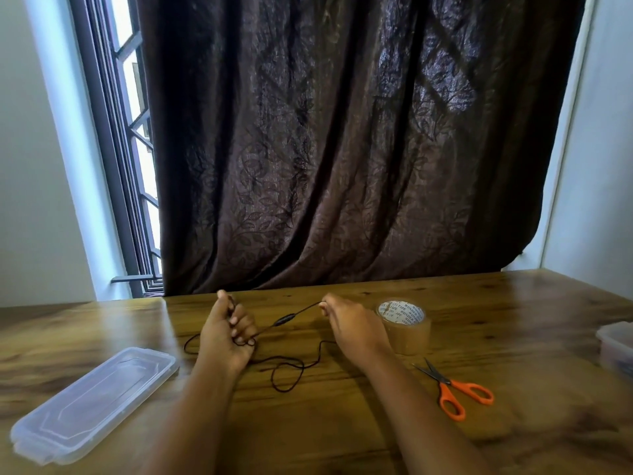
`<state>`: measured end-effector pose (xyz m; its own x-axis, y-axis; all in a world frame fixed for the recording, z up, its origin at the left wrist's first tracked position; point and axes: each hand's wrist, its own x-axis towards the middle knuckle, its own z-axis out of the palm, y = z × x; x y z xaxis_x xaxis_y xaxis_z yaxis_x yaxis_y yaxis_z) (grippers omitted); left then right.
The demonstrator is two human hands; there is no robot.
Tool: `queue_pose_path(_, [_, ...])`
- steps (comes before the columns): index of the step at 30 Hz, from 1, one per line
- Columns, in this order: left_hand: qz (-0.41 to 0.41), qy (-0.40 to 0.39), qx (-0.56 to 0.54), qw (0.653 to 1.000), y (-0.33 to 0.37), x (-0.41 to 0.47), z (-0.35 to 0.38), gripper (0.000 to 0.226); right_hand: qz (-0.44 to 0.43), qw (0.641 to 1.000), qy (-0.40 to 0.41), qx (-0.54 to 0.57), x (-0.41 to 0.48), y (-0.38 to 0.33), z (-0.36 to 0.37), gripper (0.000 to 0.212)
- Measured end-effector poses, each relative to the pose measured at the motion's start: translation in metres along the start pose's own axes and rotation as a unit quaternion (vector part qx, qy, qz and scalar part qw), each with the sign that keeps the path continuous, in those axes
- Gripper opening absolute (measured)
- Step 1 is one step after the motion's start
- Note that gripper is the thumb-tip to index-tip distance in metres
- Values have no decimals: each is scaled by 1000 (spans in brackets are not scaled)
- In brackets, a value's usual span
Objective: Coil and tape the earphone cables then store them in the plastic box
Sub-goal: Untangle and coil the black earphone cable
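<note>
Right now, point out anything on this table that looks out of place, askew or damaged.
Nothing looks damaged or spilled. The clear lid lies askew at the left, far from the plastic box at the right edge. The earphone cable sprawls in loose loops near the centre, not yet coiled. The scissors lie open.

Head view. Your one wide-angle camera sits on your head and looks forward and down across the wooden table (342, 423) to the dark curtain (342, 149) at its far edge. Your forearms enter from the bottom edge; your left hand (224, 332) and right hand (352, 325), each holding the earphone cable (284, 319), lie near the lens, low and central. The window frame (113, 149) at left leans inward.
</note>
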<state>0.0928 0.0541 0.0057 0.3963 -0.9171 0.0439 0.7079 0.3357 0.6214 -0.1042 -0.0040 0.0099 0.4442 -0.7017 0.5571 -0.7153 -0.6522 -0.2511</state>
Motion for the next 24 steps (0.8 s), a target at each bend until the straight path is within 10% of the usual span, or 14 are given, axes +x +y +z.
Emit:
queue_pose_path(10, [-121, -141, 453, 872, -24, -20, 25, 29, 30, 997, 64, 32, 1, -6, -3, 21])
queue_pose_path(16, [-26, -84, 156, 984, -10, -15, 27, 22, 49, 998, 30, -40, 0, -1, -6, 18])
queue_pose_path(24, [41, -2, -101, 994, 6, -7, 6, 28, 59, 997, 12, -46, 3, -3, 5, 23])
